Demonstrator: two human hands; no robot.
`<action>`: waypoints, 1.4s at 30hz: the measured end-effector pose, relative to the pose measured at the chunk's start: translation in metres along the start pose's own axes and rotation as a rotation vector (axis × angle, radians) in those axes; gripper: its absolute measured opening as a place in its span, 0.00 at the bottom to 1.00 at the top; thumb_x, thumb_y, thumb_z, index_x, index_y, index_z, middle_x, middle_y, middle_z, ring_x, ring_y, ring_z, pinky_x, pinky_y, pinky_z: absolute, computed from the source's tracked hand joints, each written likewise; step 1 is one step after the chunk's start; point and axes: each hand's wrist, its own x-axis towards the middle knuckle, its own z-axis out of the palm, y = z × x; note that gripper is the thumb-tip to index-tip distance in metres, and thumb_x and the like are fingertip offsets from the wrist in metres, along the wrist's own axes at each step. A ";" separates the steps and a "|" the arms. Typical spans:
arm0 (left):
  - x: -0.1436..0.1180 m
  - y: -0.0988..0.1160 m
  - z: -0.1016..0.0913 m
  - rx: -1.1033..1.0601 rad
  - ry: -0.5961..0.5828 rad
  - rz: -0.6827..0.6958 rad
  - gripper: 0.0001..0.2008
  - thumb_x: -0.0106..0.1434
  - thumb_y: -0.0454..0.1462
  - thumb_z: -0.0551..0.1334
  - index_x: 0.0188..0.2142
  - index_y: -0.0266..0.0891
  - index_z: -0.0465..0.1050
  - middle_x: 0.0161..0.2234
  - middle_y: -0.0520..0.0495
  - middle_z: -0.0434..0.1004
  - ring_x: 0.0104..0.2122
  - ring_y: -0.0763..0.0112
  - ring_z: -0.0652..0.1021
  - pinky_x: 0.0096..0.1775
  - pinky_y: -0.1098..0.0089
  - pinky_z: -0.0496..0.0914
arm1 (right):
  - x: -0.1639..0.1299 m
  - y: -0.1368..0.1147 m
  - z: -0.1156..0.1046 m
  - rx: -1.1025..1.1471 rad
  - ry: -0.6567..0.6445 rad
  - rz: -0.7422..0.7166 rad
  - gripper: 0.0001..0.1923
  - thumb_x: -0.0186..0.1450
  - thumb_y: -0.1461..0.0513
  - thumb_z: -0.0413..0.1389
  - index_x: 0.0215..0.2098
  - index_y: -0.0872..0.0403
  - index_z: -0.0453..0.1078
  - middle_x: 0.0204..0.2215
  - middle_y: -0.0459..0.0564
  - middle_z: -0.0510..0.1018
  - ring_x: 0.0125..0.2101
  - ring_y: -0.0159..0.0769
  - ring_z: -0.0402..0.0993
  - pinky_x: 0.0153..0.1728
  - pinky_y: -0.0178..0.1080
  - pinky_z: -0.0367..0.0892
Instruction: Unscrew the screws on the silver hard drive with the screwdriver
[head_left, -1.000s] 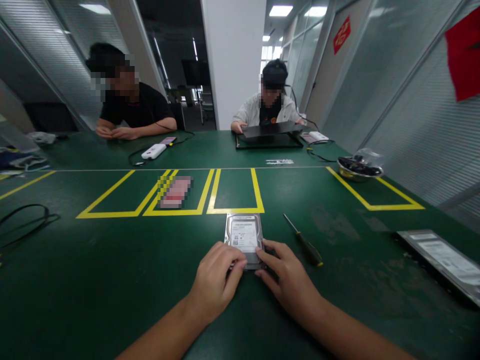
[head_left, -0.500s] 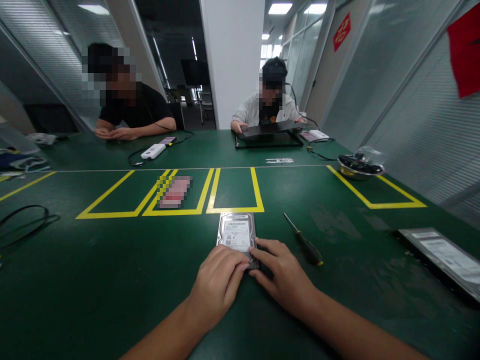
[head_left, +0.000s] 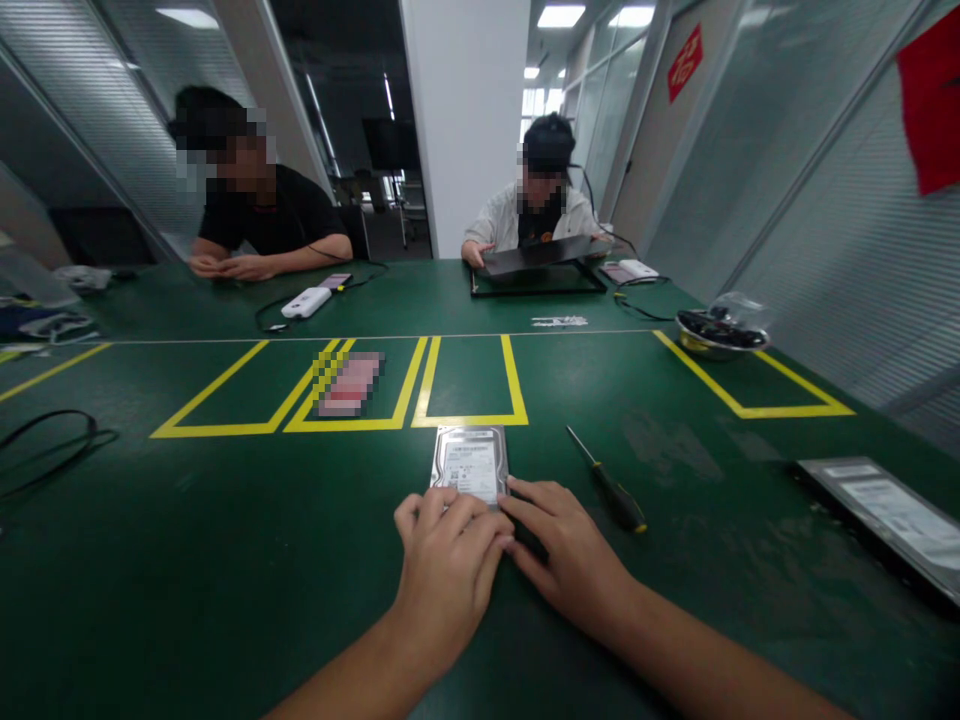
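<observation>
A silver hard drive (head_left: 471, 460) with a white label lies flat on the green table, its near end covered by my hands. My left hand (head_left: 452, 550) arches over that end, with thumb and fingertips drawn together at the near right corner; whatever is between them is hidden. Against the drive's right edge rest the fingers of my right hand (head_left: 566, 545), curved to hold it, while its thumb meets the left fingertips. To the right lies a screwdriver (head_left: 616, 495) with a dark handle, its tip pointing away from me and apart from both hands.
Another, larger drive (head_left: 892, 510) lies at the right. Yellow tape outlines (head_left: 472, 421) mark the table, a pink blurred item (head_left: 351, 385) in one. A metal bowl (head_left: 721, 340) holds dark parts. Across sit two people; one holds a black panel (head_left: 547, 256). A black cable (head_left: 52, 430) lies left.
My left hand has shifted slightly right, its fingers lifted and spread a little more over the drive's near end. The drive has moved slightly left. My right hand has barely moved.
</observation>
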 end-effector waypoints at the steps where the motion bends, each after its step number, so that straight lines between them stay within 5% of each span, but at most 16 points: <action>1: 0.000 0.001 0.001 0.007 0.008 -0.013 0.05 0.64 0.32 0.63 0.34 0.44 0.76 0.33 0.48 0.76 0.38 0.58 0.68 0.41 0.56 0.52 | 0.000 0.000 0.000 0.001 0.004 0.001 0.20 0.65 0.65 0.55 0.56 0.54 0.68 0.56 0.56 0.70 0.52 0.47 0.67 0.53 0.54 0.65; 42: 0.006 0.004 0.005 0.006 -0.044 -0.048 0.05 0.61 0.34 0.64 0.28 0.43 0.75 0.29 0.50 0.75 0.37 0.58 0.68 0.41 0.54 0.51 | 0.001 -0.006 -0.008 -0.066 -0.077 0.002 0.22 0.64 0.67 0.53 0.57 0.56 0.66 0.58 0.55 0.68 0.53 0.46 0.65 0.55 0.51 0.65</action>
